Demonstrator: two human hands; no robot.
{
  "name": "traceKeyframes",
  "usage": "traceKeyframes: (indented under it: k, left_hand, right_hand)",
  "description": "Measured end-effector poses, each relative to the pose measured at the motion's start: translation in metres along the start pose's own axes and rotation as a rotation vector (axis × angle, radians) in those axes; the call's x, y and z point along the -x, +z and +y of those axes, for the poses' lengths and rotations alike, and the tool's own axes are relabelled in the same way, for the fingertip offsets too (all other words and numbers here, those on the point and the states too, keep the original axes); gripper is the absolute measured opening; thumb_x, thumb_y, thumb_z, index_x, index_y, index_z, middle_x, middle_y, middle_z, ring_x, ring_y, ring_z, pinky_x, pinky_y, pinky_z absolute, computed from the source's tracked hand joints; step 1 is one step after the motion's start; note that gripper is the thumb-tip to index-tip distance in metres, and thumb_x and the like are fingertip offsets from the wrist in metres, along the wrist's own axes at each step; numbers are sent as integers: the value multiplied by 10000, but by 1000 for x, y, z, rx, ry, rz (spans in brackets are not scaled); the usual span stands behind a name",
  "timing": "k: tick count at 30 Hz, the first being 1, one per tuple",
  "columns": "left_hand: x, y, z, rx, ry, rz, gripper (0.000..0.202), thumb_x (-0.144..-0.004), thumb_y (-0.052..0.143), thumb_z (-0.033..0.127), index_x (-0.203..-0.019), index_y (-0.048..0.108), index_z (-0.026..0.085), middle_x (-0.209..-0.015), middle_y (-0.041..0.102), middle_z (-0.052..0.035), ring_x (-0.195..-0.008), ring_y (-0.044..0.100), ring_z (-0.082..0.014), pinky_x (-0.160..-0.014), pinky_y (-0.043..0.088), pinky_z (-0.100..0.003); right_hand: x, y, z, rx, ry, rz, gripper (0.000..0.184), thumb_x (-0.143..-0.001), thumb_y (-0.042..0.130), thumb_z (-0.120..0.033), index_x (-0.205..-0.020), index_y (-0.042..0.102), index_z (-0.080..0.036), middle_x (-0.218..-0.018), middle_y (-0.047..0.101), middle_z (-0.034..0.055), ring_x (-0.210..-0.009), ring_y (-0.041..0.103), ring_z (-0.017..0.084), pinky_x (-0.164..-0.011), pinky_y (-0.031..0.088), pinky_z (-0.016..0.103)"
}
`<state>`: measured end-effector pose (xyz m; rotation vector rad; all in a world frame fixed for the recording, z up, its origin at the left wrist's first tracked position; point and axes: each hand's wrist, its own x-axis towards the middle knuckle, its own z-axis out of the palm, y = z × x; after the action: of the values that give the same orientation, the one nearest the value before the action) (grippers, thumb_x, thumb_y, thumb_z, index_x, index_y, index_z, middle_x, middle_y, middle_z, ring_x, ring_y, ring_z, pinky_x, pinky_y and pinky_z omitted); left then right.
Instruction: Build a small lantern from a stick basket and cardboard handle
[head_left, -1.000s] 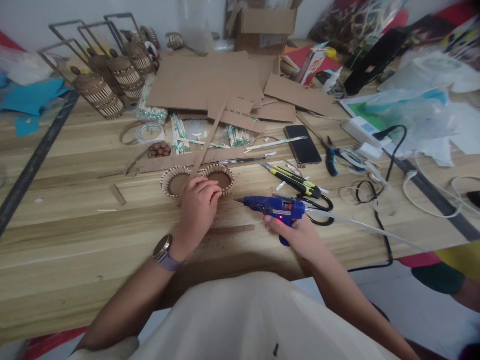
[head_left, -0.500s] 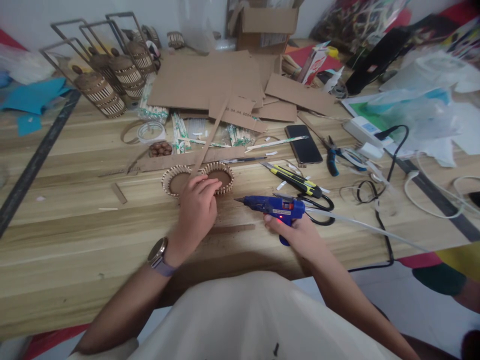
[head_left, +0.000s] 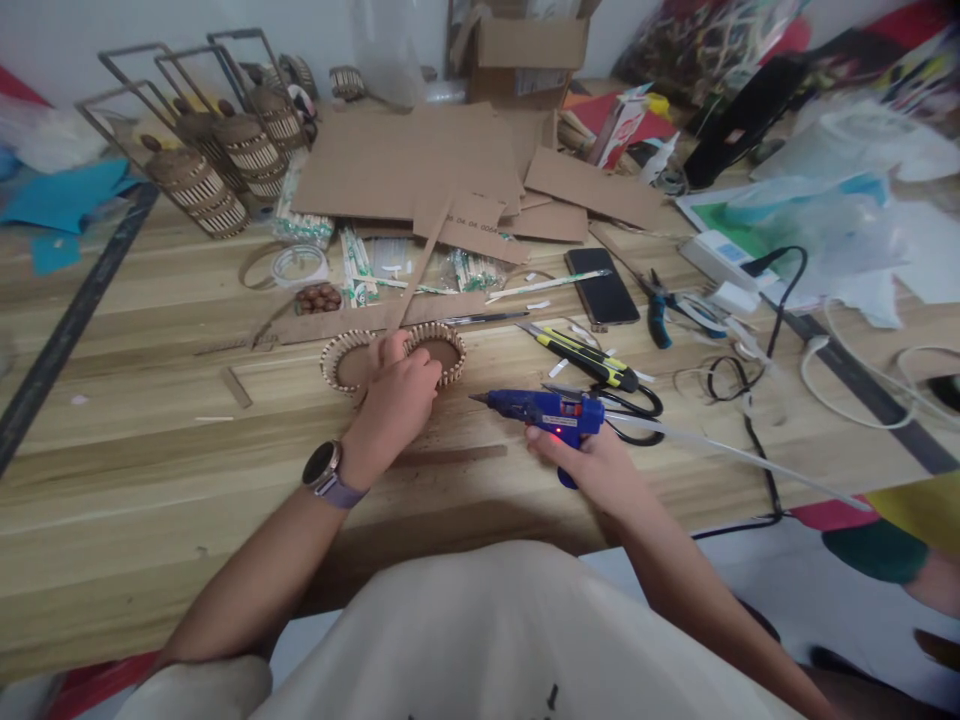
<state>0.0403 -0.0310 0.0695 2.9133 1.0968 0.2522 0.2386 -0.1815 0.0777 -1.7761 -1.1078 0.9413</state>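
While the right hand (head_left: pixel 589 462) wraps round the grip of a blue plastic glue gun (head_left: pixel 544 412) at centre right, the left hand (head_left: pixel 403 392) bends over a small tray (head_left: pixel 444 354) just left of the frame's centre. The tray has two rounded lobes side by side, a flat brown base and a low ribbed wall of short, pale sticks. The left fingers curl down where the lobes meet, hiding that part; whether they pinch anything cannot be told.

A long, flat, matt brown strip (head_left: pixel 426 268) slants from those fingers towards upper centre. The gun's tapered nozzle points left, apart from the tray, and a small red light glows on its body. A translucent rod (head_left: pixel 720 447) stretches from its back to the lower right.

Behind the gun lie scissors (head_left: pixel 646 410) with black looped handles and a yellow-and-black knife (head_left: pixel 589 360); a smooth dark phone (head_left: pixel 602 287) is farther up. Round brown beads (head_left: pixel 318 298) cluster above the tray, near a ring of tape (head_left: pixel 298 264). Flat cardboard (head_left: pixel 405 160) overlaps in layers at upper centre. Slatted cylinders (head_left: pixel 199 192) with thin, squared handles stand upper left on the streaky wooden table (head_left: pixel 150 500).
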Motion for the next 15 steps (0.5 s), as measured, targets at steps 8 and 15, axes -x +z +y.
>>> traceKeyframes:
  k: [8,15]
  left_hand:
    - [-11,-21,-4,347,-223,-7,84,-780,768,225,-776,693,188,-925,706,-100,-1152,542,-350,-988,439,-495]
    - [-1,-28,-1,1077,-339,-145,358,-795,722,323,-1129,666,207,-1023,751,-25,-895,685,-226,-844,530,-364]
  right_hand:
    - [-2,-1,1,-91,70,-2,322,-752,714,-533,-690,691,-218,-678,705,39,-589,585,176,-545,469,291]
    - [-3,1,4,-326,133,78,377,-684,779,-584,-716,711,-214,-731,749,64,-720,667,212,-652,516,307]
